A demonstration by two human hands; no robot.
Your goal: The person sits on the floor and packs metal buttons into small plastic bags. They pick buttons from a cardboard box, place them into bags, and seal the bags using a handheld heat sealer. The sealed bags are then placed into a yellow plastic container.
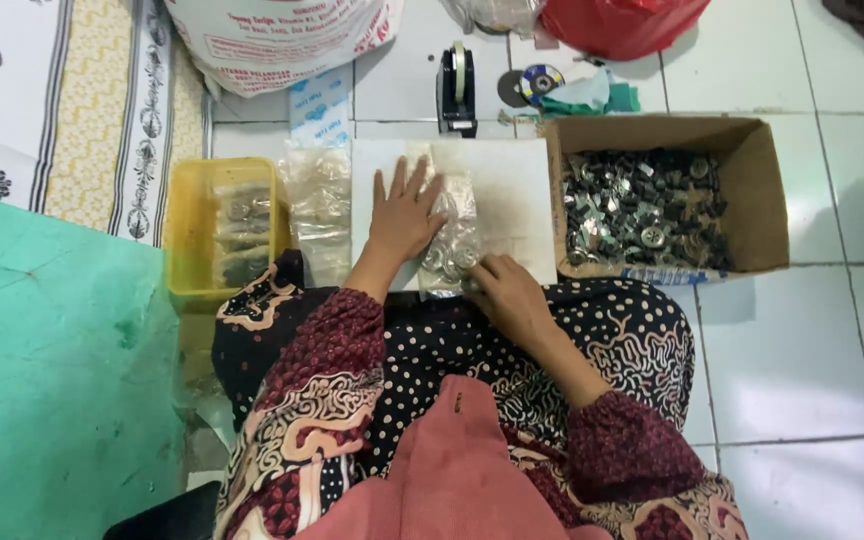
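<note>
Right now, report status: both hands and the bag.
Left hand flat on the white board, beside the clear bag of metal parts. Right hand pinching the bag's near end. Nothing in the way.

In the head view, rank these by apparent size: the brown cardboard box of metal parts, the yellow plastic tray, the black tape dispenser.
1. Brown cardboard box of metal parts, largest.
2. Yellow plastic tray.
3. Black tape dispenser, smallest, though it sits slightly farther from the camera.

Home floor workspace: white floor tiles (802, 340), patterned mat (102, 120), cardboard box (767, 195) of small metal parts, tape dispenser (457, 90).
</note>
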